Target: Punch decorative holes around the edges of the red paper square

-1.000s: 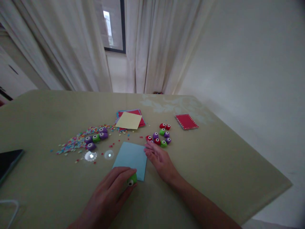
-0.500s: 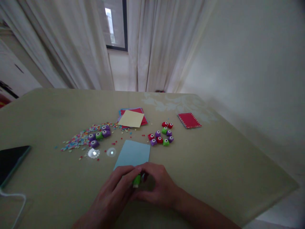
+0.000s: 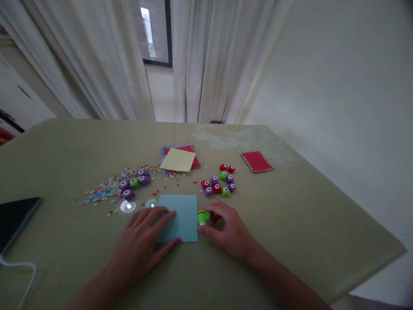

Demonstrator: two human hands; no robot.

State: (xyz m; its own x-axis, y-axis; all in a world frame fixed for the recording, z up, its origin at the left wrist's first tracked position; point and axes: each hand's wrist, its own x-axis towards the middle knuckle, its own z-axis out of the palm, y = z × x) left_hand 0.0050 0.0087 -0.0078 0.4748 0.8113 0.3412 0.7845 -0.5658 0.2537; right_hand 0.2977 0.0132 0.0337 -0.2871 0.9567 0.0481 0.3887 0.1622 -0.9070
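Note:
A light blue sheet of paper [image 3: 186,218] lies flat on the table in front of me. My left hand [image 3: 148,234] rests on its left part with fingers spread, pressing nothing else. Just off the sheet's right edge, my right hand [image 3: 222,221] pinches a small green one-eyed toy [image 3: 203,216] between thumb and fingers. A dark line crosses the toy's top and a pale end points down; whether it touches the table I cannot tell. Beyond my right hand stands a group of red, purple and green one-eyed toys [image 3: 217,188].
Colourful confetti [image 3: 106,189] spreads at the left, with several more one-eyed toys [image 3: 134,184] beside it. Stacked cards with a cream sheet [image 3: 178,159] lie farther back. A red card [image 3: 257,162] sits at right, a dark tablet-like device [image 3: 17,219] with a white cable [image 3: 30,265] at left.
The green toy has passed from my left hand to my right. My left hand has moved onto the blue sheet, which now lies straighter. My right hand has come back from the toy group.

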